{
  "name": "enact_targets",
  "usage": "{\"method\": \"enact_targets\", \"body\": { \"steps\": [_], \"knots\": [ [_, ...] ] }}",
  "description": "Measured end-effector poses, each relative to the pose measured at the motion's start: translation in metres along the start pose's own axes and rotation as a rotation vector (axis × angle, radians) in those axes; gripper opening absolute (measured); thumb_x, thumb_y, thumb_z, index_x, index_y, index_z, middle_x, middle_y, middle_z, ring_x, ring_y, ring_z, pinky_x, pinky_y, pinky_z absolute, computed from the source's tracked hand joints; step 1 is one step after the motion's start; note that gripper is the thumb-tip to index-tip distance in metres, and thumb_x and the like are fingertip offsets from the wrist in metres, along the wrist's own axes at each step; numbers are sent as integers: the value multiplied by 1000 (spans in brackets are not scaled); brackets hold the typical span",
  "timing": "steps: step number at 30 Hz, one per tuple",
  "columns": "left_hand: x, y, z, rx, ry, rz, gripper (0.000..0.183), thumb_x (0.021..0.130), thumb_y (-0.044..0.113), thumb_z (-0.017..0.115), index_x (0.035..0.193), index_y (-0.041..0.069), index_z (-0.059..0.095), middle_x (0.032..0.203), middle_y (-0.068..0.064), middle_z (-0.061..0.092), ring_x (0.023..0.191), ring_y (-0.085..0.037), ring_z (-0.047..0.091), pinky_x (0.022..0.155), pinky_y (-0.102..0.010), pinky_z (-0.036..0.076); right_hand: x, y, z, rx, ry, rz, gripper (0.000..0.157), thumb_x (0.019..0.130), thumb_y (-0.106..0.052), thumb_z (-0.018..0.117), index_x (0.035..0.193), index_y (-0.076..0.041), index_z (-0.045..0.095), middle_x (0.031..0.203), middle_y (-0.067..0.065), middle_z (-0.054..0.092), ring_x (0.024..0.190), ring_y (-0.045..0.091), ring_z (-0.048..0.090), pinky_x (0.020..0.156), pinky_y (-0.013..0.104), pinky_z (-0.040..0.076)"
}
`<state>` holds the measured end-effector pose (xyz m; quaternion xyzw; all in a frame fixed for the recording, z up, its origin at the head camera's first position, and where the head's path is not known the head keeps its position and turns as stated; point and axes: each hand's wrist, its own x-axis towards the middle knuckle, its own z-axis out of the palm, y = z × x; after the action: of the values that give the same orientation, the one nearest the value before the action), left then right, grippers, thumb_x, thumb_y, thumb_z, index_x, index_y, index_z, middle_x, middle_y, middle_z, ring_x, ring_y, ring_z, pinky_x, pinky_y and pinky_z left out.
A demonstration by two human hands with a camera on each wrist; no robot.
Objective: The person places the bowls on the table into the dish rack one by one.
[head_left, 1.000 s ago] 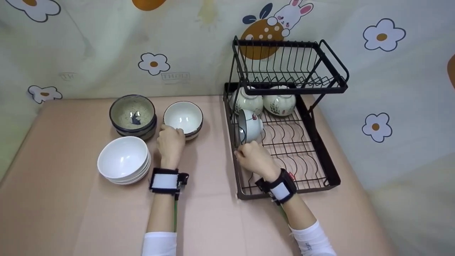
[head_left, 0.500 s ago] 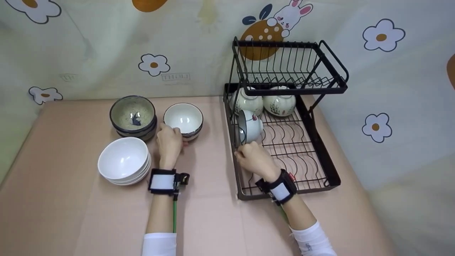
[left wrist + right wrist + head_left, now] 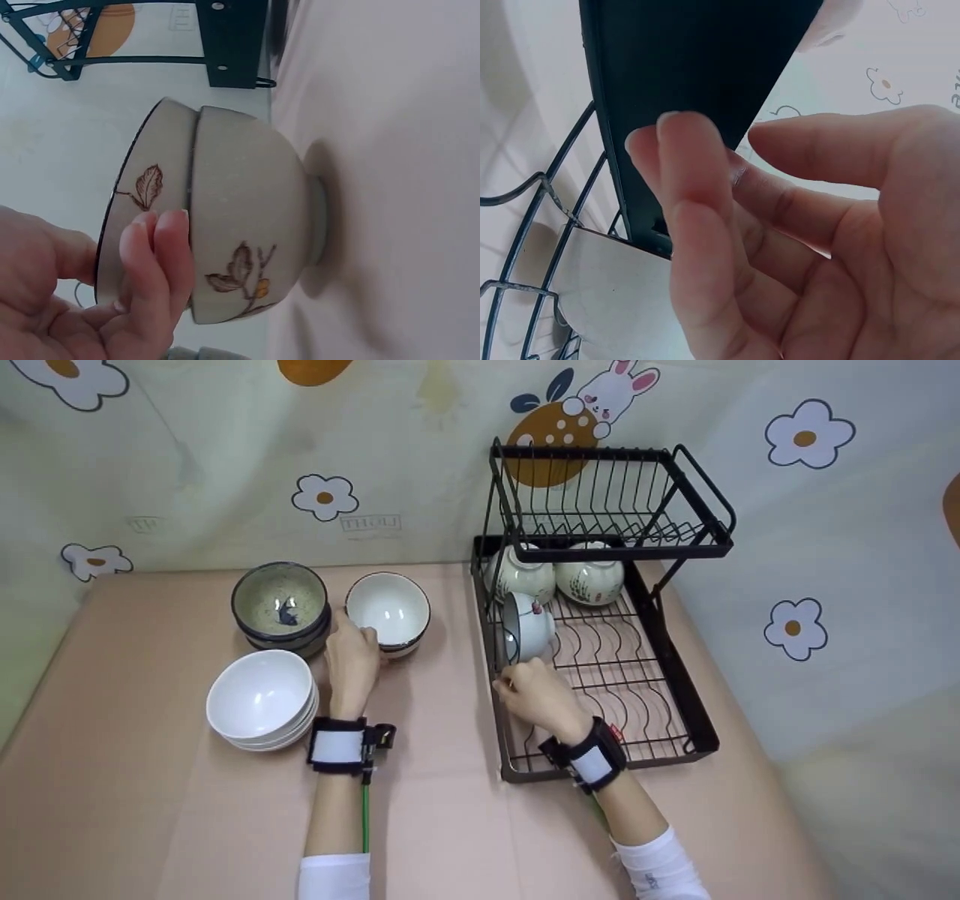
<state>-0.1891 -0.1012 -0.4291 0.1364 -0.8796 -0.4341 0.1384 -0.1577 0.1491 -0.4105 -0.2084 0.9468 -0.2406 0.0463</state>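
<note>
At the front left rim of the top white bowl [image 3: 390,606], my left hand [image 3: 352,660] pinches the rim, the thumb inside and the fingers against the outer wall. In the left wrist view that bowl [image 3: 154,161], with a dark rim and brown leaf drawing, sits tilted in a matching lower bowl [image 3: 244,202] that stands on the table. My right hand [image 3: 541,697] hovers over the left side of the black dish rack [image 3: 675,675], fingers loosely curled and holding nothing. Just beyond it a white bowl [image 3: 529,628] stands on its side among the wires.
Two pale green patterned bowls, one at right [image 3: 592,576], lie upside down at the rack's back under its upper tier [image 3: 615,547]. Left of my left hand are stacked dark-rimmed bowls [image 3: 279,592] and a stack of white bowls [image 3: 259,697]. A patterned curtain [image 3: 225,450] hangs behind.
My left hand has shifted slightly left and gripped the top bowl's rim, which has risen and tipped a little. The right hand stays in almost the same place.
</note>
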Motion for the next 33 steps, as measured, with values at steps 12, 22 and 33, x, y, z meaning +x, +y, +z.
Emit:
{"method": "enact_targets", "body": {
  "steps": [12, 22, 33],
  "knots": [
    [-5, 16, -12, -150, -230, 95, 49, 89, -2, 44, 137, -9, 36, 87, -33, 64, 55, -28, 67, 57, -38, 56, 3, -6, -2, 53, 194, -3, 28, 97, -27, 56, 91, -3, 69, 60, -2, 57, 45, 7, 51, 42, 25, 43],
    [-10, 26, -12, -256, -453, 78, 51, 91, -3, 45, 140, -5, 32, 80, -26, 65, 53, -25, 64, 48, -27, 54, 4, -8, -3, 164, 290, 46, 38, 101, -31, 49, 111, 3, 65, 65, 1, 61, 50, 9, 57, 46, 24, 48],
    [-18, 37, -2, -272, -628, 224, 51, 92, -2, 44, 142, -3, 31, 65, -13, 64, 57, -33, 65, 49, -31, 55, 4, -6, -5, 268, 271, 118, 36, 97, -28, 56, 106, 6, 60, 60, 0, 59, 44, 11, 56, 41, 27, 47]
  ]
}}
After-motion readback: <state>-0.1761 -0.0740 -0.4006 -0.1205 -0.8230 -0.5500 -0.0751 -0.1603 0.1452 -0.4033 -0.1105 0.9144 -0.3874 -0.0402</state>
